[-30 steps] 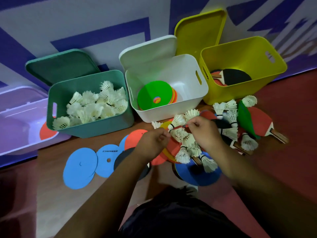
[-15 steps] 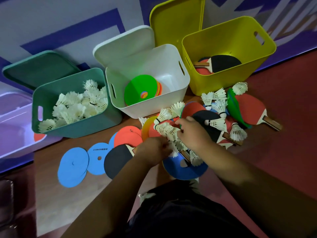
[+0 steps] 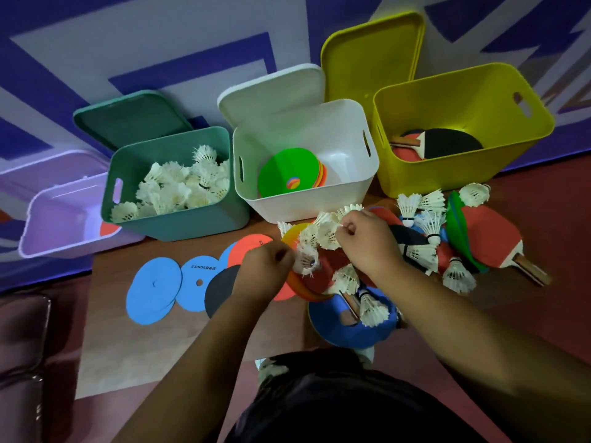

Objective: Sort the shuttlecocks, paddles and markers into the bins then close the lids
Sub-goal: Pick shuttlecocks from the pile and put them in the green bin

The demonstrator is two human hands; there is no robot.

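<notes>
Three open bins stand against the wall. The teal bin [image 3: 179, 225] holds several white shuttlecocks, the white bin [image 3: 307, 206] flat disc markers with a green one on top, and the yellow bin [image 3: 447, 180] paddles. A mixed pile of shuttlecocks [image 3: 422, 251], markers and a red paddle [image 3: 489, 238] lies on the floor in front of them. My left hand [image 3: 267, 266] grips a shuttlecock [image 3: 305, 260] at the pile's left edge. My right hand [image 3: 367, 241] pinches a cluster of shuttlecocks [image 3: 323, 233] by their feathers.
Blue disc markers [image 3: 153, 289] and a black one [image 3: 220, 286] lie spread on the floor to the left. A lilac bin [image 3: 57, 219] sits at far left. Each bin's lid leans open against the patterned wall. My knees are at the bottom of the view.
Both hands have gathered shuttlecocks from the pile and lifted them slightly. The camera view has shifted, so the bins sit further right than half a second ago.
</notes>
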